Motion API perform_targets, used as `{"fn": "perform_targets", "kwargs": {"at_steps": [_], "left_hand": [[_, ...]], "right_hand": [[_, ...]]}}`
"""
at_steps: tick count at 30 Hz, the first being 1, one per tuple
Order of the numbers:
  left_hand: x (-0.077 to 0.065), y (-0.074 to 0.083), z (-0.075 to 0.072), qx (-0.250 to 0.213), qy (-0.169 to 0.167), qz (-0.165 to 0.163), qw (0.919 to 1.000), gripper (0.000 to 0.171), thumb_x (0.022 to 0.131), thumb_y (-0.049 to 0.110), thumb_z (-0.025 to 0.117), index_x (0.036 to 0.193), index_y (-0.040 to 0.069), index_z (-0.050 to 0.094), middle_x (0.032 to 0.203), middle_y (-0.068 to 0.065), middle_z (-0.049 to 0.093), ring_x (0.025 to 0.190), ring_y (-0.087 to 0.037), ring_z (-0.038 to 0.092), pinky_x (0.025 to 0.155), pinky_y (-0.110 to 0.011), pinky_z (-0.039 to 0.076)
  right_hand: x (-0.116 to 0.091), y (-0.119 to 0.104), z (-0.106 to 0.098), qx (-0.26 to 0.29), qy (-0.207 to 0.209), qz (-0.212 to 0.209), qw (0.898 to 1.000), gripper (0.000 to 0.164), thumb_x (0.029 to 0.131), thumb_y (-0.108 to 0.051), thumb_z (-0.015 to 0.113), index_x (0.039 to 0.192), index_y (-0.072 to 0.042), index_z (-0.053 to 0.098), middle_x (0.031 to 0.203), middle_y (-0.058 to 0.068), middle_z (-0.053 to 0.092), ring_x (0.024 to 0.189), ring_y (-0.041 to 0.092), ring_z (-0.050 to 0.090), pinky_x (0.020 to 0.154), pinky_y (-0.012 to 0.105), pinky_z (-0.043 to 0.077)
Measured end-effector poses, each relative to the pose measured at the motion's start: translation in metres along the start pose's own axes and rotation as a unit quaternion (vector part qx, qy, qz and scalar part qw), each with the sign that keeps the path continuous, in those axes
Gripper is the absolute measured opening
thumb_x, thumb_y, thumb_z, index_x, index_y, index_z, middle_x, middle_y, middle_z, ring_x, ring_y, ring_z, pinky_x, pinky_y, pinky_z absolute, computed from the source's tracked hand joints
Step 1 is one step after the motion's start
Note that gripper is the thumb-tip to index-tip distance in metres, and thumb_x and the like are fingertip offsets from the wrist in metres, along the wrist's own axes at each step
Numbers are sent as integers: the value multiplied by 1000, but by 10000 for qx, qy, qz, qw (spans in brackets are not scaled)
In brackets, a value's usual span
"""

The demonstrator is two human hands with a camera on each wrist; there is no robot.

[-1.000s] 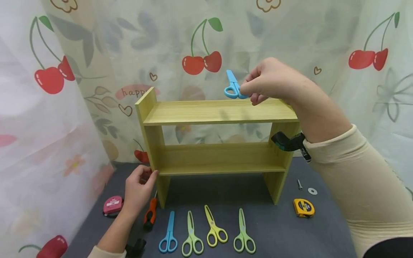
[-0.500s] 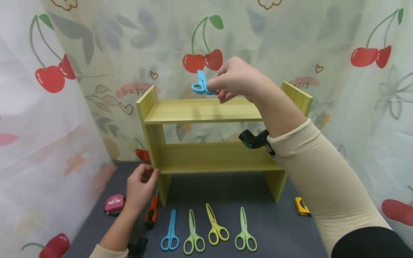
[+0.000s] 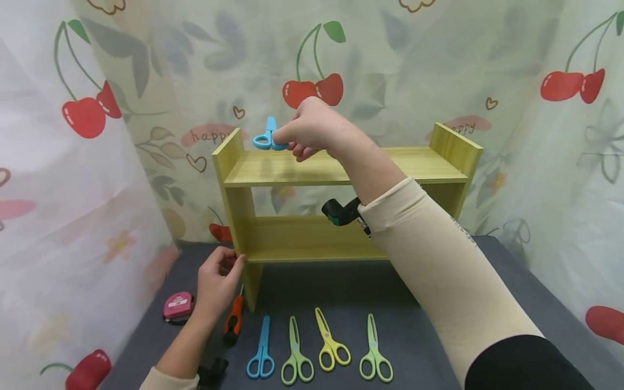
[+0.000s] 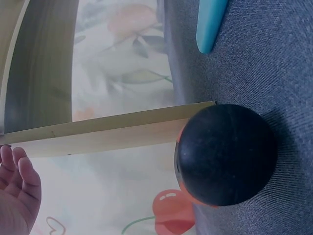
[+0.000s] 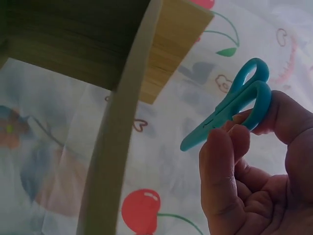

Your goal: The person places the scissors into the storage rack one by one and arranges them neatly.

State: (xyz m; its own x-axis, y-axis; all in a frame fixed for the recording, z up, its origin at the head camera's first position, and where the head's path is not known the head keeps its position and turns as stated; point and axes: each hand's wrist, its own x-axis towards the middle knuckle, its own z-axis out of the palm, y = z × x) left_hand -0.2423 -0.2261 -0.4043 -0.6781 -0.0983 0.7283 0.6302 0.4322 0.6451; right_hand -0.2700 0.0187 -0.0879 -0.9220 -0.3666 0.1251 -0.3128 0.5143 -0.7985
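Above the left part of the top board, my right hand (image 3: 312, 129) pinches a pair of blue scissors (image 3: 271, 124) by the handles. In the right wrist view the blue scissors (image 5: 215, 120) have closed blades, and thumb and fingertips meet at the loops. My left hand (image 3: 216, 281) grips the left side panel of a wooden two-tier shelf (image 3: 287, 172) near the lower board. Fingertips (image 4: 30, 171) lie against that panel in the left wrist view, where the thumb is hidden. My right forearm covers much of the shelf's right side.
In front lie blue scissors (image 3: 263, 344), two green scissors (image 3: 294, 346) (image 3: 372, 346) and yellow scissors (image 3: 327, 336) in a row. An orange-black screwdriver (image 3: 235, 317) and a pink tape measure (image 3: 179, 305) lie by the left forearm. Patterned curtains (image 3: 419, 70) surround the dark table.
My right hand has carried the blue scissors leftward across the top of the shelf, dipping slightly at the end. My left hand keeps its grip on the side panel.
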Motion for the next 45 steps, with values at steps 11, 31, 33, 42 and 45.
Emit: {"fn": "perform_targets", "kwargs": {"at_steps": [11,31,33,42,45], "left_hand": [[1,-6,-1,-59,-80,52,9999,9,93,-1,72,99,2,65,89,-4,65,74,-12,59,62,-17,48],[4,44,-3,173,46,181,9997,10,88,-13,71,91,-8,63,81,-14,63,68,-15,56,59,-17,45],[5,43,-4,149,50,153,9998,10,88,-13,71,92,-8,63,81,-15,63,69,-15,56,59,-17,45],[1,5,-1,162,76,86,9998,10,91,-5,72,94,1,65,84,-9,64,70,-13,57,60,-16,46],[0,-1,-1,78,17,64,9999,9,93,-2,72,96,4,66,86,-5,65,71,-13,58,61,-17,48]], "right_hand": [[29,7,36,-646,-208,79,9977,35,85,-13,68,56,-10,48,59,2,49,51,14,40,54,27,45],[27,3,61,-1947,291,-8,9804,42,86,-26,70,59,-14,40,53,-4,30,47,13,34,48,26,27],[20,3,59,-1827,351,-54,9825,45,87,-27,69,56,-14,39,51,-4,30,46,13,32,47,26,25],[-17,14,48,-1114,589,-774,9890,21,90,-19,64,70,-14,65,67,-4,52,59,14,44,56,29,38],[-31,19,46,-972,722,-952,9881,12,90,-20,65,89,-15,76,90,-4,67,76,17,59,68,33,49]]}}
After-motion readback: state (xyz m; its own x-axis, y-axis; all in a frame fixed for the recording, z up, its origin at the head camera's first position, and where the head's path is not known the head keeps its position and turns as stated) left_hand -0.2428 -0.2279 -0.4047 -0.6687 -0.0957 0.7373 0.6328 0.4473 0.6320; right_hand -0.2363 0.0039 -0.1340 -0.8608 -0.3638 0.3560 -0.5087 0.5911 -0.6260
